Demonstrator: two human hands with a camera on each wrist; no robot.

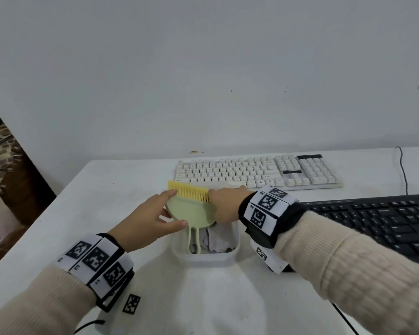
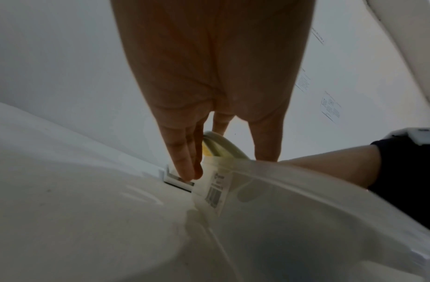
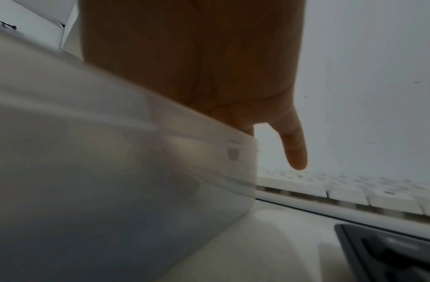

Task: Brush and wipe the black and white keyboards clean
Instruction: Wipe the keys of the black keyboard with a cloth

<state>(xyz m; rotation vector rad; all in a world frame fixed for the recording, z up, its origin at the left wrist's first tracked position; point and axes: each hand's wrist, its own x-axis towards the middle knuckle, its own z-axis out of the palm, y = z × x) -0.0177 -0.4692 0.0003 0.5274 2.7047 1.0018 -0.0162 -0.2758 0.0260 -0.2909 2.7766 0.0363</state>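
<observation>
Hands: left hand (image 1: 144,222) grips pale-green plastic dustpan (image 1: 191,209); right hand (image 1: 224,204) state unclear.
Brush: yellow bristles (image 1: 189,191).
Box: translucent plastic tub (image 1: 205,258), barcode label (image 2: 215,192) unreadable.

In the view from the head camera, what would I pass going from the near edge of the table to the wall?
Small marker card → white bin holding a cloth → green dustpan with yellow brush → white keyboard.

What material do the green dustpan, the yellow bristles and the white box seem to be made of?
Dustpan: probably moulded plastic, matte pale green, with a smooth one-piece pan and loop handle.
Bristles: likely plastic or rubber, yellow, stiff, even, comb-like teeth.
Box: seemingly frosted translucent plastic; its contents show dimly through the wall in the wrist views.
</observation>
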